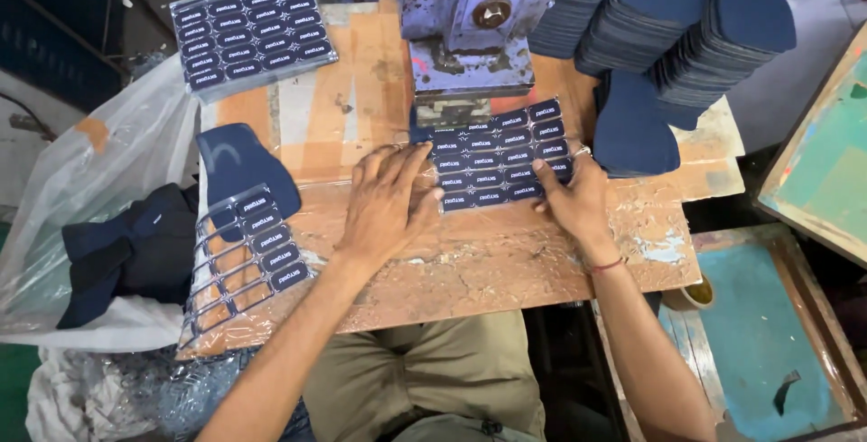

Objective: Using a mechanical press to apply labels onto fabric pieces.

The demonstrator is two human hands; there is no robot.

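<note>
Label sheet: a clear glossy film (499, 155) carrying rows of small dark navy rounded-rectangle labels with pale print is laid flat on the worktop (470, 261), just in front of the base of the press.
Position: the sheet is seen slightly tilted, its far right corner raised toward the stacks, and its near edge is pinned by both hands.
Left hand (384, 207): it is laid palm-down, fingers spread and flat, with the fingertips pressed on the sheet's left edge; the grip is apart, nothing being clasped.
Right hand (573, 194): the sheet's right side is pressed under its fingers, the thumb being set at the lower edge; whether the film is pinched cannot be told.
Wrist: a thin red thread (603, 266) is worn on the right wrist.
Worktop surface: worn wood covered with scuffed, wrinkled clear plastic, orange-brown with pale patches.
Press (470, 18): a blue-painted metal body, chipped and rusted, is stood at the far edge.
Full sheets: a stack of like label sheets (251, 31) is placed at the far left.
Used sheet: a partly emptied film (248, 261) is left near the left edge, overlapping a navy fabric piece (239, 167).
Fabric stacks (668, 18): dark blue cut pieces are piled at the far right.
Bag (90, 189): a translucent plastic bag holding dark cloth is seen at left.
</note>
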